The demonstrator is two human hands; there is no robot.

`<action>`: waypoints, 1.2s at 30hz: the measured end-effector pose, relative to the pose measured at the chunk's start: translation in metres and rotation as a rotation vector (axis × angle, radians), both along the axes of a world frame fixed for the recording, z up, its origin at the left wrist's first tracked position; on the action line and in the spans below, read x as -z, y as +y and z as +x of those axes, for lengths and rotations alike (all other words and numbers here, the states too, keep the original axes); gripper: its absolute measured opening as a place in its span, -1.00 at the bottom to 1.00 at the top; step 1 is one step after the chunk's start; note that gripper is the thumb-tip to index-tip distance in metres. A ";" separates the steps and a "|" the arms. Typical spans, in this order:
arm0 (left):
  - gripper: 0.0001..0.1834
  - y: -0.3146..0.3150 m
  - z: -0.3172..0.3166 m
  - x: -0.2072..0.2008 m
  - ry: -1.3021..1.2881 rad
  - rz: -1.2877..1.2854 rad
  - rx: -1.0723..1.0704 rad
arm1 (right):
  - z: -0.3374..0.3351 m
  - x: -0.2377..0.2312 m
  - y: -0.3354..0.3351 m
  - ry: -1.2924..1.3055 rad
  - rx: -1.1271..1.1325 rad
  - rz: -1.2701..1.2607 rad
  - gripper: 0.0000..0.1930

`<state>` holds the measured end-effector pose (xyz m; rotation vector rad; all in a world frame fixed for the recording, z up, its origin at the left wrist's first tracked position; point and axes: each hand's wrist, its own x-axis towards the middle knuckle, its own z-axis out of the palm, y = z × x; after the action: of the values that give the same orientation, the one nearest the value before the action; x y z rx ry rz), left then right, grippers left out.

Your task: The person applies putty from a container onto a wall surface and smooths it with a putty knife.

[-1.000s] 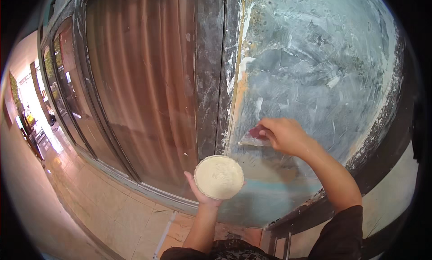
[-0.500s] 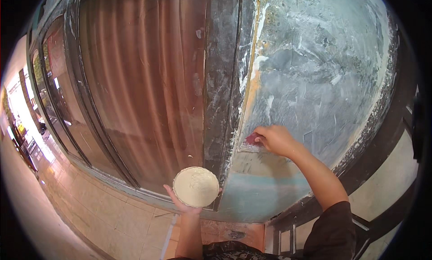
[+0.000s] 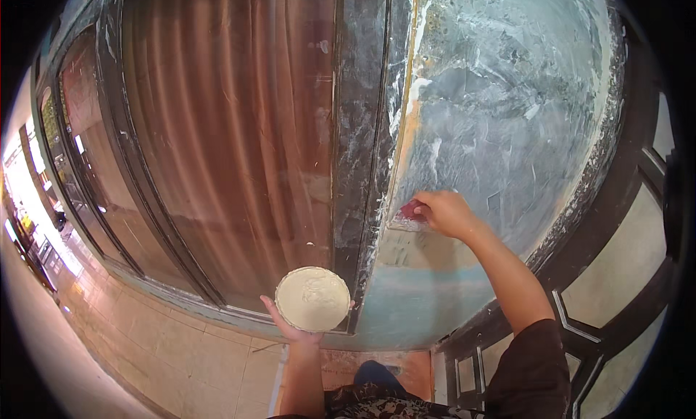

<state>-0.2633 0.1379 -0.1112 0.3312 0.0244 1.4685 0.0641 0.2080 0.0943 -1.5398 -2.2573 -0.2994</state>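
Observation:
On the palm of my left hand rests a round shallow container of cream-coloured putty; my fingers curl around its underside and rim. My right hand pinches a dark red flat scraper, its whitish, smeared edge against the wall close to the dark window frame. Above the scraper the wall is mottled grey with white streaks. Below it show a beige band and a pale turquoise strip. The scraper's grip is partly hidden by my fingers.
To the left stands a tall glass pane with a reddish-brown curtain behind it, in a dark frame. Beige tiles cover the floor. A dark panelled door is at the right, near my right arm.
The view has shifted slightly, and a dark blue shape now shows at the bottom. My right hand and the scraper stay at nearly the same spot on the wall. Both holds are unchanged.

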 end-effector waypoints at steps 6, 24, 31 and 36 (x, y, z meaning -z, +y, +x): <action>0.06 -0.003 -0.006 -0.014 0.002 -0.007 0.032 | -0.001 0.000 -0.004 -0.024 0.099 0.054 -0.86; 0.02 0.013 -0.002 -0.004 0.006 -0.116 0.038 | -0.003 0.043 -0.006 0.022 0.065 0.166 -0.91; 0.03 0.015 -0.010 0.008 -0.040 -0.062 0.075 | -0.014 0.017 -0.016 0.152 0.120 0.197 -0.90; 0.04 0.015 -0.009 0.004 -0.031 -0.082 0.060 | -0.015 0.048 -0.015 0.088 0.156 0.133 -0.89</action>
<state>-0.2726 0.1533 -0.1155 0.2405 0.0487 1.4087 0.0492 0.1926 0.0460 -1.6287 -2.0125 -0.4091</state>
